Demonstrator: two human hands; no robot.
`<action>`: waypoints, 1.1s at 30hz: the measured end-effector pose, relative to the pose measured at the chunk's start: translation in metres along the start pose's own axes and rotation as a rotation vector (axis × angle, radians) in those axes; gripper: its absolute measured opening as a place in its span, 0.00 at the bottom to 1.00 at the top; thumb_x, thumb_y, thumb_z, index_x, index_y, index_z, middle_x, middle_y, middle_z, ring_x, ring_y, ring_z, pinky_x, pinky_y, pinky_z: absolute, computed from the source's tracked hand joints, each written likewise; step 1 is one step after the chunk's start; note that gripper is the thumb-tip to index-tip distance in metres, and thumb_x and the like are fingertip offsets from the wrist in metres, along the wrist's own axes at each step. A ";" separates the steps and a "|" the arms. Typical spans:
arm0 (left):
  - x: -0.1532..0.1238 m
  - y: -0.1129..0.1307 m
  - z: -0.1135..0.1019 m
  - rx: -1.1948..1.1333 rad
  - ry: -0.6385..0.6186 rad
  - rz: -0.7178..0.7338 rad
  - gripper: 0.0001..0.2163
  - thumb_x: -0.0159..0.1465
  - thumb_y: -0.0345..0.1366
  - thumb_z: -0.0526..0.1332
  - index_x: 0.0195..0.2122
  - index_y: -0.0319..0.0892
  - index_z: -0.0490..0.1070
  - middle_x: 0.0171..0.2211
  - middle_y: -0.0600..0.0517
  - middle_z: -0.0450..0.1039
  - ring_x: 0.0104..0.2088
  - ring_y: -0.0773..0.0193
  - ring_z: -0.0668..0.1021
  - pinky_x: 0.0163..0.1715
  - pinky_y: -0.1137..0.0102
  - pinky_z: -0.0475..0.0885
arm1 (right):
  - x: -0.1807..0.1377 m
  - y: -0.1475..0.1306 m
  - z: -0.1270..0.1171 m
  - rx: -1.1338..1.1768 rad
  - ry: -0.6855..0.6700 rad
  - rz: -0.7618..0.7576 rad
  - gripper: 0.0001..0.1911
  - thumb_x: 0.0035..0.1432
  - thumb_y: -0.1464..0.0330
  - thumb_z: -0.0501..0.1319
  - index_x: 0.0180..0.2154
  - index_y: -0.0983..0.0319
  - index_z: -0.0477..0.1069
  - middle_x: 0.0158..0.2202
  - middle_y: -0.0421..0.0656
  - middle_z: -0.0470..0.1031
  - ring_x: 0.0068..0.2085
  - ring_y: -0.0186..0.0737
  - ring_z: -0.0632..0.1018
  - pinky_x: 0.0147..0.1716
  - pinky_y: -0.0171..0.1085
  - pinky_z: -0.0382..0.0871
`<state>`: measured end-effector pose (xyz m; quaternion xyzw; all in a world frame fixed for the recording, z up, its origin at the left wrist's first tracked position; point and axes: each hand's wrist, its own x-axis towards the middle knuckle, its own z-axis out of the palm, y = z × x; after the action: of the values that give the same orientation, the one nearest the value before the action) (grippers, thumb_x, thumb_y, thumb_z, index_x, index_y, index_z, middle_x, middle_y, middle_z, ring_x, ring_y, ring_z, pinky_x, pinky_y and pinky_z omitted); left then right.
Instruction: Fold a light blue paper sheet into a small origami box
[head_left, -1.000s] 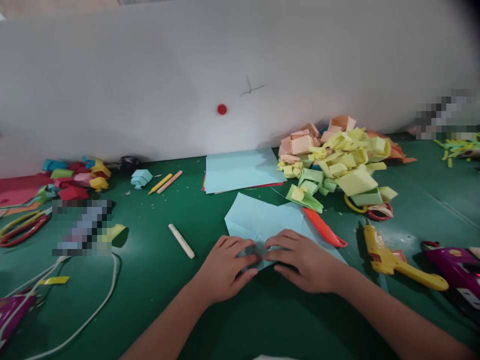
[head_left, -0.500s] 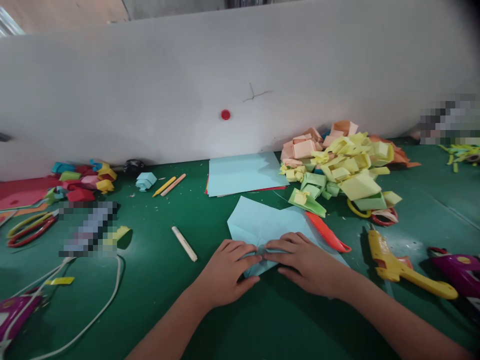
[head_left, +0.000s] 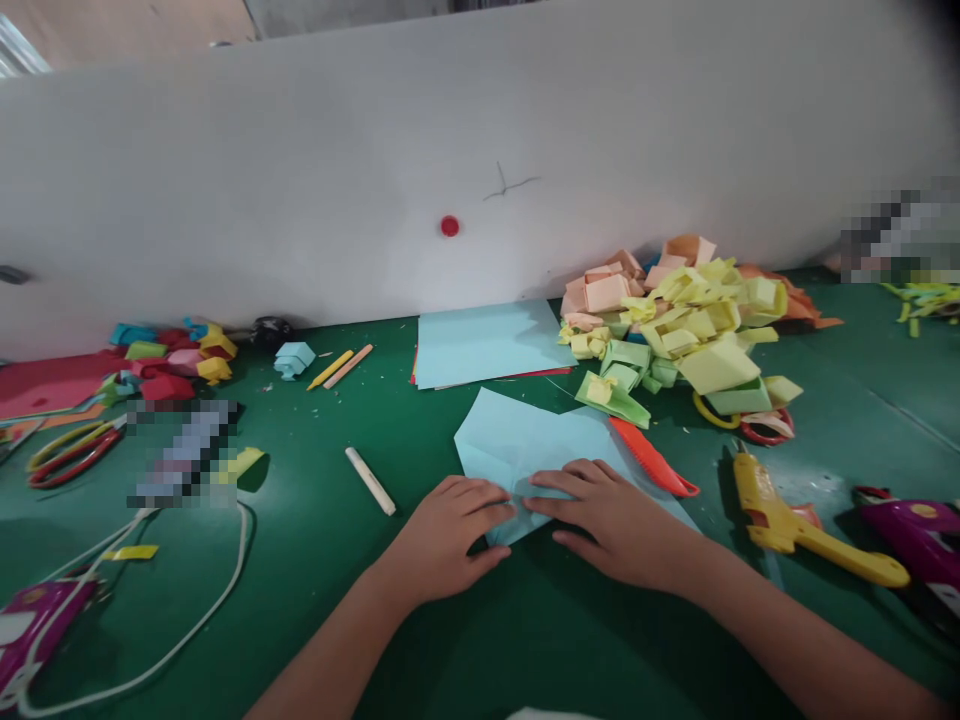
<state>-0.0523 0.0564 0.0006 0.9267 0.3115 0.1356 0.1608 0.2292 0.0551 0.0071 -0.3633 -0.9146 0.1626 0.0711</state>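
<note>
A plain white upright panel (head_left: 300, 180) fills the upper frame above a glossy green tabletop (head_left: 292, 590). Just right of centre, a folded light-blue paper sheet (head_left: 532, 435) slants lengthwise from upper left to lower right, one corner pointing up. The bare right hand (head_left: 607, 525) and left hand (head_left: 454, 535) touch its lower part, fingers slightly bent, thumbs apart from them.
</note>
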 end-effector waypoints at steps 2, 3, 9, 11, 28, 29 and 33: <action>-0.002 -0.001 -0.002 -0.007 0.000 0.019 0.16 0.67 0.37 0.65 0.56 0.45 0.72 0.56 0.45 0.74 0.57 0.50 0.76 0.57 0.53 0.69 | -0.001 0.000 0.001 -0.011 0.000 0.006 0.23 0.68 0.66 0.55 0.63 0.50 0.68 0.66 0.42 0.67 0.56 0.56 0.70 0.53 0.59 0.68; -0.003 -0.002 -0.003 -0.018 0.000 0.024 0.16 0.67 0.37 0.66 0.55 0.45 0.73 0.57 0.45 0.74 0.57 0.50 0.76 0.58 0.52 0.70 | -0.001 0.000 0.001 -0.014 0.002 0.007 0.24 0.68 0.66 0.55 0.63 0.50 0.68 0.66 0.42 0.68 0.56 0.56 0.70 0.53 0.59 0.68; -0.011 -0.008 -0.007 -0.160 -0.006 -0.007 0.12 0.67 0.33 0.64 0.52 0.46 0.75 0.58 0.45 0.74 0.61 0.54 0.74 0.62 0.55 0.70 | -0.003 0.001 0.000 -0.010 0.032 0.004 0.24 0.67 0.67 0.56 0.63 0.48 0.68 0.64 0.43 0.70 0.54 0.55 0.72 0.52 0.58 0.69; -0.012 -0.010 -0.006 -0.173 -0.006 0.000 0.11 0.67 0.31 0.63 0.50 0.46 0.76 0.58 0.46 0.75 0.61 0.55 0.74 0.63 0.56 0.69 | -0.003 0.001 0.001 -0.014 0.035 0.006 0.24 0.67 0.67 0.56 0.62 0.48 0.69 0.64 0.44 0.70 0.55 0.55 0.72 0.52 0.58 0.68; -0.033 0.002 -0.009 0.017 -0.157 0.048 0.26 0.69 0.34 0.60 0.68 0.44 0.61 0.69 0.45 0.60 0.70 0.49 0.62 0.67 0.45 0.61 | -0.001 -0.005 0.005 -0.061 0.068 -0.004 0.28 0.65 0.67 0.58 0.66 0.53 0.64 0.64 0.47 0.70 0.56 0.57 0.71 0.52 0.57 0.67; -0.034 0.002 -0.010 0.010 -0.165 0.047 0.27 0.69 0.34 0.60 0.69 0.45 0.61 0.70 0.46 0.59 0.70 0.49 0.62 0.67 0.45 0.61 | 0.000 -0.006 0.003 -0.064 0.057 0.003 0.29 0.65 0.67 0.58 0.66 0.53 0.63 0.64 0.47 0.70 0.57 0.58 0.71 0.52 0.57 0.67; -0.033 0.001 -0.013 -0.013 -0.199 0.047 0.27 0.69 0.34 0.59 0.69 0.48 0.60 0.72 0.49 0.54 0.71 0.48 0.58 0.67 0.43 0.59 | 0.003 -0.011 0.001 -0.086 0.027 0.048 0.31 0.65 0.67 0.57 0.68 0.51 0.60 0.66 0.46 0.67 0.57 0.59 0.71 0.52 0.59 0.68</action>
<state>-0.0812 0.0380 0.0084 0.9416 0.2712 0.0488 0.1935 0.2200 0.0495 0.0101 -0.3902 -0.9107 0.1198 0.0638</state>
